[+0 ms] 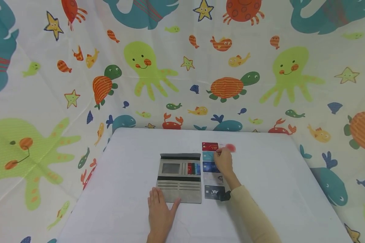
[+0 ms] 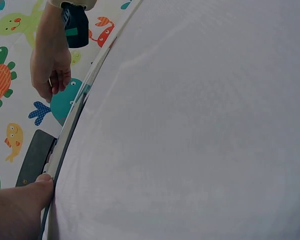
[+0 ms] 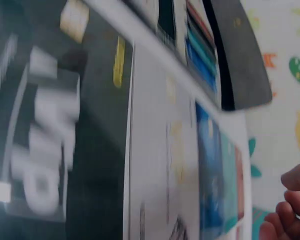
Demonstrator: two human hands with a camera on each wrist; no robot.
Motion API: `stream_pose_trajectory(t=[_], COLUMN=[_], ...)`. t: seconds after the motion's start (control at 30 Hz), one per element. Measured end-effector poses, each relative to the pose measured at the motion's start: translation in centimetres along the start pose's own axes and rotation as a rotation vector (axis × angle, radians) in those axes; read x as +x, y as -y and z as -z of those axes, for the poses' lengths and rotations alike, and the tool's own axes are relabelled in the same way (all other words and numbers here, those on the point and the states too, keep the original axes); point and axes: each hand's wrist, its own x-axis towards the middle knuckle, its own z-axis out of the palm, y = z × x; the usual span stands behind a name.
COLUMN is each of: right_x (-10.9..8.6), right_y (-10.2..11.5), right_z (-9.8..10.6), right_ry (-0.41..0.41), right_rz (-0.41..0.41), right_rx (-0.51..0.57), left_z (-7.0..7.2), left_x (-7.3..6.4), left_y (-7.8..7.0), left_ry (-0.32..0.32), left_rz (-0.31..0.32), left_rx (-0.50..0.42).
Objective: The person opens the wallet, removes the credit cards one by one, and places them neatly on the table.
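Five cards lie in one column on the worktop (image 1: pixel 124 202), just beside an opened wallet (image 1: pixel 182 195).
From far to near, the head view shows the red card (image 1: pixel 208 146), the light-blue card (image 1: pixel 208 156), the dark-blue card (image 1: pixel 209 166), the white card (image 1: pixel 211 178) and the black card (image 1: pixel 212 191). The left hand (image 1: pixel 160 214) rests its straight fingers on the wallet's lower left corner, thumb spread apart; the left wrist view shows this thumb touching the edge, but not the column. The right hand (image 1: pixel 224 163) is over the light-blue card's right side, its fingers bent and narrow; whether they pinch something, I cannot tell. Only the right wrist view brings the black card's pale letters near, though blurred.
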Motion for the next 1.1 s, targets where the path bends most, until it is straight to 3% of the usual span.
stream_pose_trajectory(t=[0.13,0.4,0.87,1.1], right_x=[-1.0,-1.9,-3.4,-3.5], right_y=[1.2,2.6,4.2,4.6], right_z=[-0.7,-2.3,-3.8,-4.7], right_ry=[0.029,0.118,0.304,0.381], right_rz=[0.061,0.107,0.137,0.113], right_rx=[-0.009,-0.054,-0.001,0.011], left_z=[-0.1,-0.1,-0.2,-0.2], left_x=[0.0,0.0,-0.1,-0.1], left_y=[0.0,0.0,0.1,0.1], left_ry=[-0.001,-0.027,-0.033,-0.037], left_rz=[0.001,-0.014,-0.016,-0.017], left_rx=[-0.006,-0.020,-0.010,-0.023])
